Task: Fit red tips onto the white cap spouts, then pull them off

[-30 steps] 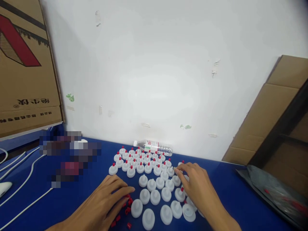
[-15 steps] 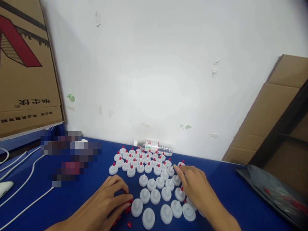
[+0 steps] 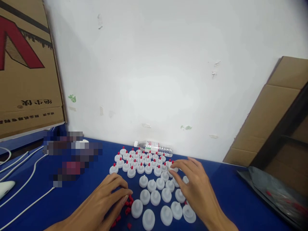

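Several white round caps with pointed nozzles [image 3: 155, 197] stand in loose rows on the blue table. Those at the back carry small red tips on their nozzles; most nearer ones are bare. My right hand [image 3: 196, 183] reaches in from the right, thumb and fingertips closed around the top of a white nozzle cap; its fingers partly hide that cap. My left hand [image 3: 106, 203] rests left of the front caps. Its thumb and fingers are pinched together beside a small pile of loose red tips [image 3: 128, 210], and what lies between them is hidden.
A clear plastic bottle [image 3: 163, 150] lies on its side by the wall, behind the caps. A large printed cardboard box [image 3: 31, 83] stands at left, with white cables below it. Brown cardboard [image 3: 262, 112] and a grey plastic bag [image 3: 267, 187] are at right.
My right hand has shifted slightly left, and its thumb and fingers have come together over a white cap. My left hand stays almost in place by the red tips.
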